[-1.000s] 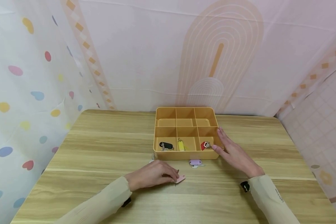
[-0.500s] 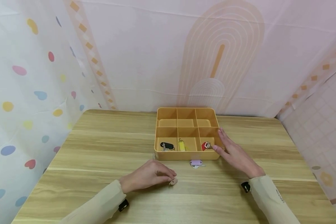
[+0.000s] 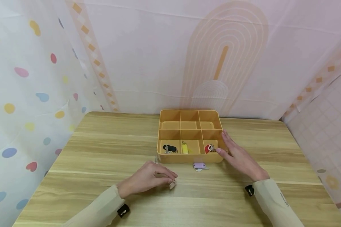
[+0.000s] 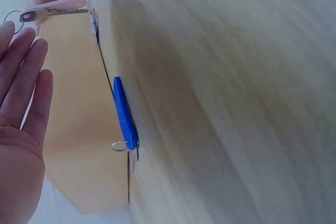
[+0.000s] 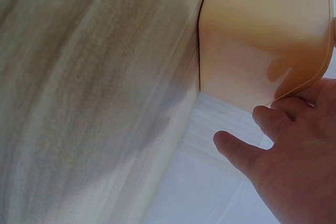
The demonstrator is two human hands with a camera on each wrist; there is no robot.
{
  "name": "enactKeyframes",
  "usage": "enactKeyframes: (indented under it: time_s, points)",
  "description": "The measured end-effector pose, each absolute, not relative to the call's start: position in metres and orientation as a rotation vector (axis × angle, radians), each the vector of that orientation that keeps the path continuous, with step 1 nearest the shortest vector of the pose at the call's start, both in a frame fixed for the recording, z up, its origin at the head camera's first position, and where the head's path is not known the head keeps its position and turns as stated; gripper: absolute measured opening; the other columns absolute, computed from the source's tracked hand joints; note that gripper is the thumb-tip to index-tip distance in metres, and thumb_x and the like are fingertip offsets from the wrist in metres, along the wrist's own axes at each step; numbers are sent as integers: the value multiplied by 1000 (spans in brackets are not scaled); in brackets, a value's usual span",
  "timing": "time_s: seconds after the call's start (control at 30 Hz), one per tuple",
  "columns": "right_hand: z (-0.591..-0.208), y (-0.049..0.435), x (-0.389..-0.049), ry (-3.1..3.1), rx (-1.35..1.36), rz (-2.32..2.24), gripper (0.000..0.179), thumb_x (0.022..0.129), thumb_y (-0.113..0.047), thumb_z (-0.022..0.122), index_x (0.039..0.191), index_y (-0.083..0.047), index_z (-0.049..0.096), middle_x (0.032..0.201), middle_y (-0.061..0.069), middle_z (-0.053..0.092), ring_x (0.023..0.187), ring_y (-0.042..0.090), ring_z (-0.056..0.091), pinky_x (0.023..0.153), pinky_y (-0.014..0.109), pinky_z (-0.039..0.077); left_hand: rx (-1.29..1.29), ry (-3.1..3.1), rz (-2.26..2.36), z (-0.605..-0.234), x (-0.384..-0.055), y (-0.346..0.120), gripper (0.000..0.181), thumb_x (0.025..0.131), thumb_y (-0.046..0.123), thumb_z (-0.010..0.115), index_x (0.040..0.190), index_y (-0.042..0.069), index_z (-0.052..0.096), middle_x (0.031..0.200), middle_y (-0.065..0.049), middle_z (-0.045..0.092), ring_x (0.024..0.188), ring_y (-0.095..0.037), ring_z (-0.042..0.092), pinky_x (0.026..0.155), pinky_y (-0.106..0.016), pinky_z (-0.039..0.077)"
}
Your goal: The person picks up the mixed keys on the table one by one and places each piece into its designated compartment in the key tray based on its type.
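My left hand point(image 3: 146, 181) pinches a pale pink key tag point(image 3: 172, 184) just above the table, left of centre. In the left wrist view the pink tag point(image 4: 71, 3) carries a key and hangs from a ring at my fingertips. My right hand point(image 3: 242, 160) holds the right wall of a yellow divided organizer box point(image 3: 190, 158), thumb over the rim near the front corner and fingers along the outside. In its front compartments lie a black key tag point(image 3: 170, 148), a yellow one point(image 3: 184, 148) and a red one point(image 3: 207, 148), with metal parts beside them.
A lilac key tag point(image 3: 199, 165) with a key lies before the box. A blue key tag point(image 4: 125, 114) lies by the box's front; in the head view my left hand mostly hides it. Behind the wooden table point(image 3: 113, 138) hangs a patterned curtain point(image 3: 142, 63).
My left hand has moved slightly left and toward me, and the pink tag has turned in its fingers. My right hand stays on the box.
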State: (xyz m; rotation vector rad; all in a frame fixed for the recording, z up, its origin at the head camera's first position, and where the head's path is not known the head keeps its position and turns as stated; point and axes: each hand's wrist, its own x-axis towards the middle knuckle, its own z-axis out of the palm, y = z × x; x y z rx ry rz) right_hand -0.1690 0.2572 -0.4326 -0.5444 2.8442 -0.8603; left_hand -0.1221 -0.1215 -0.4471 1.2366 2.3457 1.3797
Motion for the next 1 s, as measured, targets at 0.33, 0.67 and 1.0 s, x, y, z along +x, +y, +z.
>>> enactKeyframes:
  time_s: [0.33,0.67,1.0]
  points:
    - [-433,257,-169,2848,-549,-859,81,109,-54,43,167,-11,7,174,9,3,156,38,15,122,62,20,1230,2373,1474,-441,-122,-127,10,97,8,73,102,7,81,110,-2,79,101,-13,74,86,-33,61]
    - [-433,257,-169,2853,-556,-862,82,109,-54,44,167,-9,7,173,7,1,156,38,15,122,61,20,1014,2466,1496,-425,-120,-130,10,98,17,73,100,12,82,109,5,78,105,-12,73,98,-35,56]
    - [-434,258,-169,2838,-552,-875,82,109,-53,44,167,-11,6,174,8,2,157,37,14,122,62,21,989,2562,1599,-406,-129,-132,10,97,9,73,104,12,80,109,2,79,109,-15,72,105,-49,51]
